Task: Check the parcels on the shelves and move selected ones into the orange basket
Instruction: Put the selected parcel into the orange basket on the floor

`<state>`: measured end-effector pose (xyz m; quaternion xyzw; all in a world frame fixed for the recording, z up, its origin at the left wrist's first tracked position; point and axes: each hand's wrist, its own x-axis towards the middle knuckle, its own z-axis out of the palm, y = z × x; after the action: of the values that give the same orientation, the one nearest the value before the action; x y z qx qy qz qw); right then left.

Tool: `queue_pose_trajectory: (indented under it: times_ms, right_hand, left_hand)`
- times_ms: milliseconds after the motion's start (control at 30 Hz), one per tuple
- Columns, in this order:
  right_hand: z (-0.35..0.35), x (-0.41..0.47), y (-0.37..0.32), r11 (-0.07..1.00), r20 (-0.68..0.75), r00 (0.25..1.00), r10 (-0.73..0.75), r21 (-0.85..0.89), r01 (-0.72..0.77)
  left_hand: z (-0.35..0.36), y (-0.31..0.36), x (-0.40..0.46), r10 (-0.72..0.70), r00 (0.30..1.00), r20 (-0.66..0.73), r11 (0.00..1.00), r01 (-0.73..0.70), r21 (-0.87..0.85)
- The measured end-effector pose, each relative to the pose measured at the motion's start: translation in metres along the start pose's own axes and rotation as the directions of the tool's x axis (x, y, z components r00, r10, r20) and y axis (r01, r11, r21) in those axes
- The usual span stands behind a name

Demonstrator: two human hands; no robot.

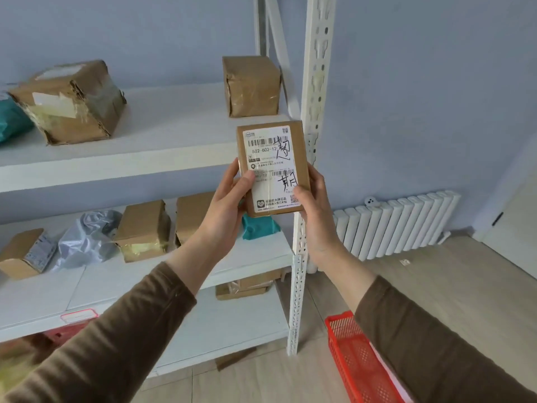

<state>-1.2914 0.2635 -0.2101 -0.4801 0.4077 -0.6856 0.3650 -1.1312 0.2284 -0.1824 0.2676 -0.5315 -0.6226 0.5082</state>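
Observation:
A small flat cardboard parcel [273,167] with a white shipping label is held upright in front of the shelf post. My left hand [229,207] grips its left edge, thumb across the label. My right hand [315,210] holds its lower right corner, thumb on the front. The orange basket [357,362] stands on the floor at the lower right, partly hidden by my right sleeve.
White shelves [162,158] carry cardboard boxes: a torn one [72,103], a cube [251,85], more on the middle shelf [145,228] beside a grey bag [87,239] and a teal bag [258,228]. A white radiator [401,225] lines the right wall.

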Motion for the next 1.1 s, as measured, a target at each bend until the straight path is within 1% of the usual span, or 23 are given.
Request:
queue_pose_trajectory:
  times_ms: [133,233,333,433,567,767,867,1033,1100]
  right_hand:
    - [-0.040,-0.014,0.012,0.998,-0.111,0.992,0.060,0.035,-0.056]
    - [-0.073,-0.025,0.026,0.996,-0.216,0.972,0.090,0.004,-0.091]
    - [-0.106,-0.036,0.043,0.989,-0.296,0.947,0.122,-0.048,-0.143]
    - [-0.138,-0.049,0.054,0.978,-0.366,0.921,0.137,-0.097,-0.184]
    - [-0.182,-0.067,0.072,0.959,-0.464,0.872,0.154,-0.143,-0.245]
    - [-0.259,-0.090,0.089,0.932,-0.510,0.834,0.212,-0.152,-0.329]
    - [-0.308,-0.092,0.100,0.909,-0.526,0.817,0.238,-0.175,-0.378]
    - [-0.395,-0.095,0.127,0.868,-0.458,0.812,0.361,-0.154,-0.473]
    - [-0.423,-0.094,0.141,0.840,-0.424,0.808,0.410,-0.170,-0.515]
  left_hand:
    - [0.030,-0.047,0.003,-0.052,0.998,-0.026,0.998,0.052,-0.019]
    - [0.054,-0.083,0.006,-0.099,0.995,-0.007,0.995,0.099,-0.013]
    - [0.074,-0.119,0.008,-0.182,0.983,0.020,0.983,0.182,-0.012]
    - [0.093,-0.153,0.010,-0.253,0.964,0.080,0.967,0.254,-0.005]
    - [0.119,-0.199,0.015,-0.344,0.927,0.147,0.939,0.340,0.050]
    - [0.171,-0.259,0.015,-0.471,0.861,0.191,0.882,0.457,0.114]
    - [0.205,-0.290,0.018,-0.512,0.830,0.221,0.859,0.490,0.148]
    - [0.266,-0.351,0.022,-0.574,0.803,0.162,0.819,0.565,0.104]
    - [0.281,-0.384,0.023,-0.596,0.796,0.106,0.803,0.592,0.068]
